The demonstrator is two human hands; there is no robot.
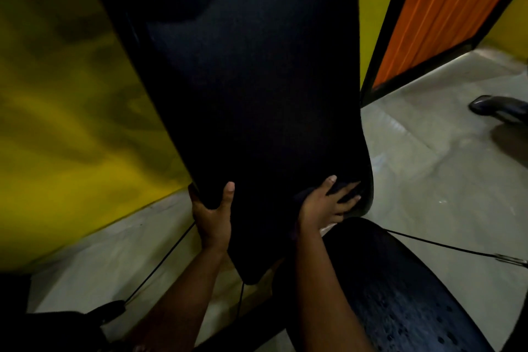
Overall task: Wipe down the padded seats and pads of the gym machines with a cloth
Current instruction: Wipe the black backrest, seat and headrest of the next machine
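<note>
- Seen from the head camera, a tall black back pad [243, 94] fills the middle. It leans slightly, and its narrow lower end comes down between the two forearms.
- The left hand [213, 214] grips the pad's lower left edge. The thumb lies on the front face, and the other fingers curl round behind the edge, out of sight.
- The right hand [325, 206] presses a dark cloth [341, 190] against the pad's lower right corner. Its fingers [350, 198] lie spread and fairly straight on top of the cloth, thumb pointing up.
- The cloth is almost the colour of the pad, so its outline is hard to trace.
- Just below the right fingers sits a black seat [405, 300] with a dotted surface; the right forearm passes beside its left edge.
- Left of the left fingers stands a yellow wall [57, 94]. A grey floor [428, 166] spreads out to the right of the right fingers.
- A thin black cable [163, 261] runs from under the left hand down towards a dark shape [57, 328] at the lower left.
- A second cable [445, 246] leads right from the seat to a metal clip [511, 260].
- Well above and right of the right fingers is an orange panel [445, 8] in a black frame. Below it, a dark rounded machine part [497, 108] rests on the floor.
</note>
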